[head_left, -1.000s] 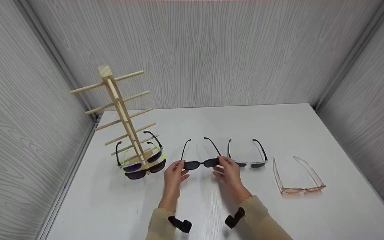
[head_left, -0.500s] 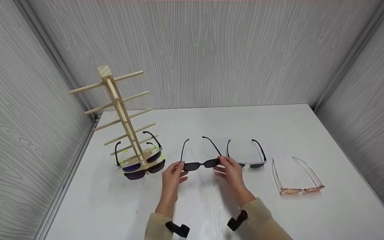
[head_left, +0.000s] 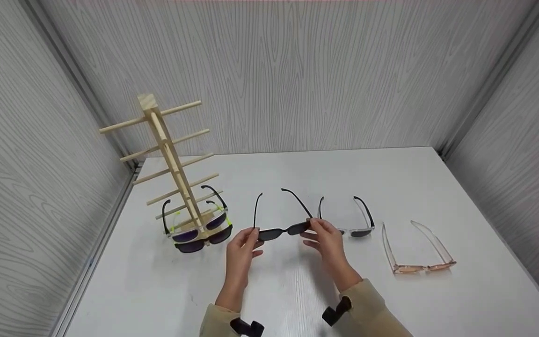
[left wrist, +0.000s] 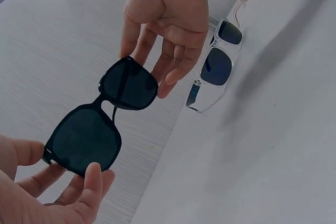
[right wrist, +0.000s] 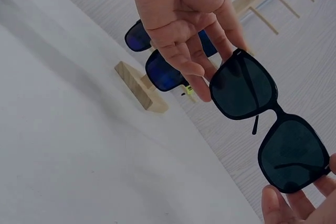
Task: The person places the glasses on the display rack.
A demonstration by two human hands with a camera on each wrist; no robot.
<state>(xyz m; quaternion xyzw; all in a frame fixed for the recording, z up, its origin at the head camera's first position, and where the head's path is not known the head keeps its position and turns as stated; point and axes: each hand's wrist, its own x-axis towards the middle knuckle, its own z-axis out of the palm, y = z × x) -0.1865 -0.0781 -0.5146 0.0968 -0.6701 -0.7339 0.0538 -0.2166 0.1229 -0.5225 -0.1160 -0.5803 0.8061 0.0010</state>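
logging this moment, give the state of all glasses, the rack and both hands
Black sunglasses: held at both ends, unfolded
Left hand: pinches one end
Right hand: pinches the other end
Clear-framed sunglasses: on the table, unfolded
Pink glasses: on the table, unfolded
Wooden rack: standing, loaded only low down
Upper racked pair: hung, unfolded
Lower racked pair: hung just beneath it

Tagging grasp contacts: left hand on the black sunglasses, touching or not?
Touching. The left wrist view shows the left hand pinching the black sunglasses at one outer corner, no gap between.
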